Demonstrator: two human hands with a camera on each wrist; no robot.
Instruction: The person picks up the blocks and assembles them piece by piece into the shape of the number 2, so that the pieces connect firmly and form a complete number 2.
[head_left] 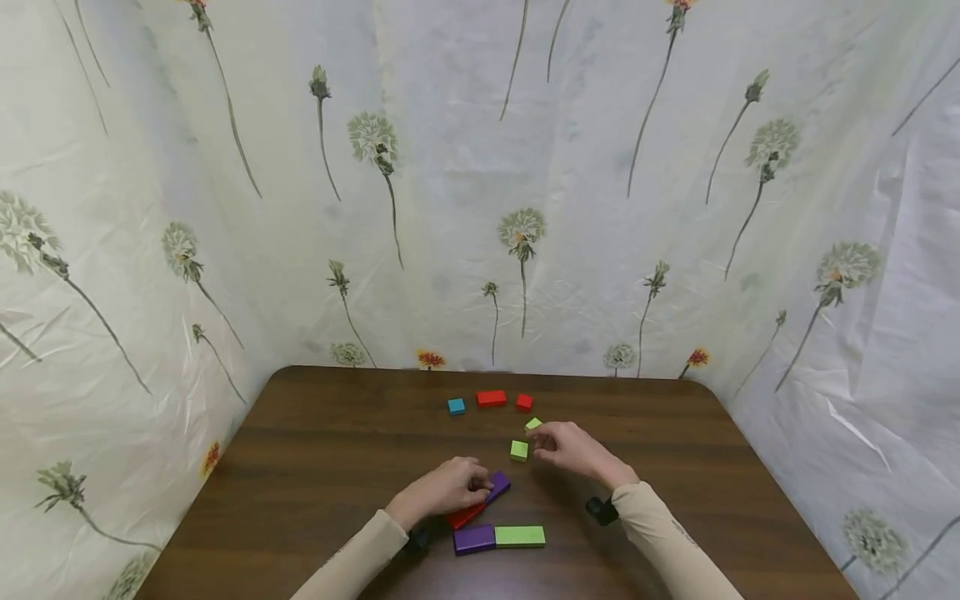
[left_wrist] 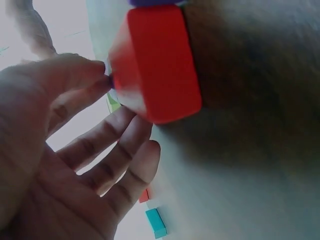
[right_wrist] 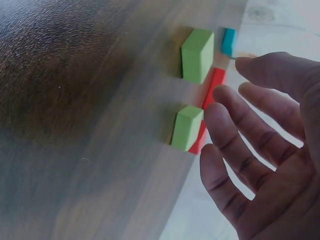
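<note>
My left hand (head_left: 447, 487) pinches a purple block (head_left: 499, 484) between thumb and index finger. A red block (head_left: 464, 517) lies end to end with that purple block, slanting below the hand; in the left wrist view the red block (left_wrist: 165, 65) fills the space in front of the fingers. My right hand (head_left: 576, 451) hovers over the table beside two small green blocks, one nearer (head_left: 519, 451) and one farther (head_left: 533, 424). Its fingers are relaxed and slightly bent, holding nothing; both green blocks stand apart from the fingertips in the right wrist view.
Closer to me, another purple block (head_left: 474, 540) and a long green block (head_left: 520, 537) lie end to end. Toward the back of the brown table (head_left: 337, 433) are a blue block (head_left: 456, 407), a longer red block (head_left: 491, 398) and a small red one (head_left: 524, 402). Flower-patterned curtains surround the table.
</note>
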